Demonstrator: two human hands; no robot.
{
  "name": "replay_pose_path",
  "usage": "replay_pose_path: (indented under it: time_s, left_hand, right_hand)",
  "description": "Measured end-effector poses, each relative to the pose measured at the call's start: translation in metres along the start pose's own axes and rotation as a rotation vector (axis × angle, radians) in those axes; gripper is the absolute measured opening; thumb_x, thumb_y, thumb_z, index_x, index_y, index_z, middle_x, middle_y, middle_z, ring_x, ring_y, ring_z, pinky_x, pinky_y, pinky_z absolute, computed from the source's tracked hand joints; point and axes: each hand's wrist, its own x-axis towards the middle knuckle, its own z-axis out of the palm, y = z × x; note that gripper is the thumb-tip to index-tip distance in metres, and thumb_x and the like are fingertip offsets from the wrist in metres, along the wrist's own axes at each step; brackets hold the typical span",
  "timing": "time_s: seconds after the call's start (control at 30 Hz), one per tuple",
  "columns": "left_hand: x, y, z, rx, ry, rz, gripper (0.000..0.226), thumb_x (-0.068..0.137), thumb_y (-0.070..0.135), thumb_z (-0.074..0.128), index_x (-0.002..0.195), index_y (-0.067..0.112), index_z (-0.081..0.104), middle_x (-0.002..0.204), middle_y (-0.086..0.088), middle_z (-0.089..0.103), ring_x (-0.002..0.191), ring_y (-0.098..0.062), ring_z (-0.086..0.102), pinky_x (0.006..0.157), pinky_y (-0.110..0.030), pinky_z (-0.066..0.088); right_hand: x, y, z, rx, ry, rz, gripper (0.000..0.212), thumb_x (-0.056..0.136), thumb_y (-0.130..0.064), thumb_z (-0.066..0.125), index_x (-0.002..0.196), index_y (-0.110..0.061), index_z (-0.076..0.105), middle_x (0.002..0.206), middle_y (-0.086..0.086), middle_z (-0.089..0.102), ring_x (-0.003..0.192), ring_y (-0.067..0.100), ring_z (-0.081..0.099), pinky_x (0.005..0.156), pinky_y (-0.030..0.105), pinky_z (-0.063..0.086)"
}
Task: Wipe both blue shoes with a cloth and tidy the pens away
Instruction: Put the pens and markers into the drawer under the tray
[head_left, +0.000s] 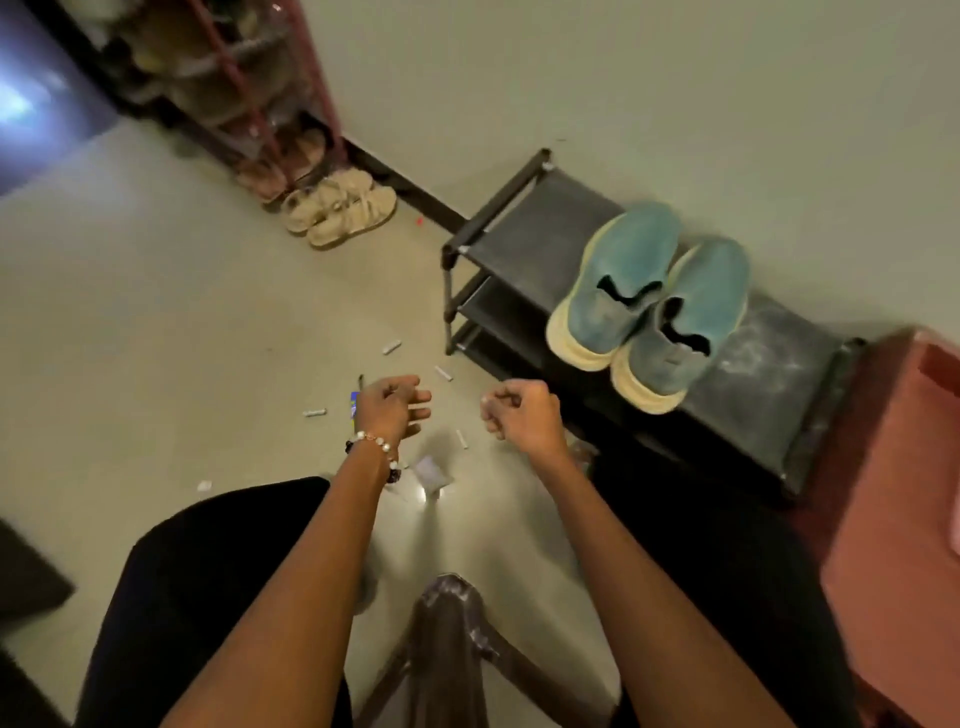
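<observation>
blue shoes (649, 306), the pair, sit side by side and touching on the top shelf of the low black shoe rack (524, 244), toes toward the wall, heels hanging over the front edge. the left hand (392, 402) hovers over the floor to the left of the rack, fingers loosely curled, holding nothing i can see; a beaded bracelet (374, 447) is on its wrist. the right hand (519, 410), nearer the rack, is curled tighter; something pale shows at its fingertips, but it's too blurred to name. small pale pens (392, 346) or caps lie scattered on the floor near the rack's front left corner. a blue packet (354, 404) is mostly hidden behind the left hand. farther left of the rack, tan sandals (337, 210) lie by the wall.
</observation>
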Motion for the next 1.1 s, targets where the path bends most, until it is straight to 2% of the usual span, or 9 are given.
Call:
replay_pose_path:
  time_s: [0.1, 0.23, 0.37, 0.53, 0.63, 0.77, 0.9, 1.0, 1.1]
  left_hand:
    - [0.069, -0.034, -0.026, 0.004, 0.074, -0.103, 0.021, 0.099, 0.013, 0.045, 0.111, 0.007, 0.062, 0.077, -0.003, 0.066, 0.057, -0.016, 0.058, 0.051, -0.023, 0.043]
    - [0.157, -0.087, -0.039, 0.058, 0.121, -0.212, 0.020, 0.097, 0.012, 0.046, 0.108, 0.009, 0.063, 0.077, -0.003, 0.067, 0.057, -0.016, 0.059, 0.049, -0.021, 0.044]
    - [0.220, -0.142, -0.037, 0.060, 0.154, -0.291, 0.015, 0.096, 0.011, 0.047, 0.098, 0.012, 0.062, 0.075, -0.003, 0.067, 0.057, -0.016, 0.060, 0.052, -0.022, 0.044]
    - [0.269, -0.191, -0.014, -0.070, 0.148, -0.417, 0.018, 0.097, 0.012, 0.047, 0.083, 0.014, 0.057, 0.071, -0.004, 0.063, 0.050, -0.015, 0.057, 0.050, -0.020, 0.041]
    - [0.283, -0.204, 0.006, -0.058, 0.077, -0.381, 0.012, 0.094, 0.011, 0.055, 0.087, 0.010, 0.064, 0.072, -0.006, 0.063, 0.051, -0.014, 0.056, 0.046, -0.018, 0.041]
    - [0.277, -0.197, 0.021, -0.049, -0.115, -0.413, 0.029, 0.091, 0.035, 0.063, 0.102, 0.008, 0.067, 0.084, -0.006, 0.070, 0.076, -0.020, 0.066, 0.070, -0.032, 0.054]
    - [0.275, -0.173, 0.027, -0.302, -0.136, -0.480, 0.027, 0.097, 0.020, 0.054, 0.098, -0.005, 0.065, 0.090, -0.019, 0.072, 0.077, -0.029, 0.070, 0.071, -0.038, 0.060]
    - [0.287, -0.160, 0.013, -0.408, 0.083, -0.459, 0.016, 0.099, 0.015, 0.046, 0.086, 0.010, 0.055, 0.058, -0.005, 0.065, 0.051, -0.016, 0.063, 0.058, -0.028, 0.053]
    - [0.305, -0.159, -0.012, -0.360, 0.201, -0.384, 0.017, 0.098, 0.012, 0.038, 0.091, 0.020, 0.051, 0.061, -0.002, 0.053, 0.045, -0.013, 0.051, 0.054, -0.023, 0.045]
  right_hand:
    - [0.061, 0.048, 0.051, -0.136, -0.094, 0.135, 0.022, 0.084, -0.004, 0.060, 0.066, -0.016, 0.064, 0.064, 0.006, 0.064, 0.053, 0.014, 0.058, 0.048, 0.020, 0.048]
    - [0.139, 0.129, 0.100, -0.393, -0.161, 0.230, 0.026, 0.083, -0.013, 0.064, 0.058, -0.020, 0.059, 0.061, 0.003, 0.063, 0.066, 0.025, 0.065, 0.068, 0.037, 0.056]
    - [0.194, 0.205, 0.140, -0.590, -0.201, 0.260, 0.017, 0.086, -0.022, 0.066, 0.085, -0.004, 0.068, 0.088, 0.016, 0.070, 0.089, 0.031, 0.065, 0.075, 0.032, 0.049]
    - [0.223, 0.260, 0.189, -0.828, -0.171, 0.118, 0.034, 0.087, -0.020, 0.066, 0.112, -0.004, 0.048, 0.112, 0.017, 0.058, 0.103, 0.031, 0.057, 0.081, 0.033, 0.046]
    - [0.230, 0.267, 0.195, -0.721, -0.109, 0.088, 0.029, 0.084, -0.016, 0.069, 0.106, -0.007, 0.052, 0.101, 0.011, 0.062, 0.094, 0.027, 0.061, 0.078, 0.033, 0.051]
    - [0.225, 0.228, 0.185, -0.317, -0.148, 0.027, 0.022, 0.076, -0.010, 0.075, 0.096, -0.013, 0.068, 0.069, -0.005, 0.061, 0.062, 0.005, 0.056, 0.062, 0.016, 0.049]
    - [0.238, 0.194, 0.175, -0.143, -0.241, -0.044, 0.019, 0.072, -0.011, 0.077, 0.085, -0.023, 0.069, 0.073, -0.005, 0.070, 0.070, 0.011, 0.067, 0.068, 0.027, 0.056]
    - [0.276, 0.192, 0.182, -0.348, 0.072, -0.149, 0.017, 0.081, -0.018, 0.072, 0.096, -0.012, 0.068, 0.088, 0.006, 0.069, 0.084, 0.022, 0.064, 0.075, 0.028, 0.049]
    - [0.313, 0.206, 0.204, -0.841, -0.088, -0.326, 0.038, 0.089, -0.019, 0.061, 0.125, -0.013, 0.054, 0.115, 0.013, 0.057, 0.107, 0.030, 0.051, 0.090, 0.033, 0.039]
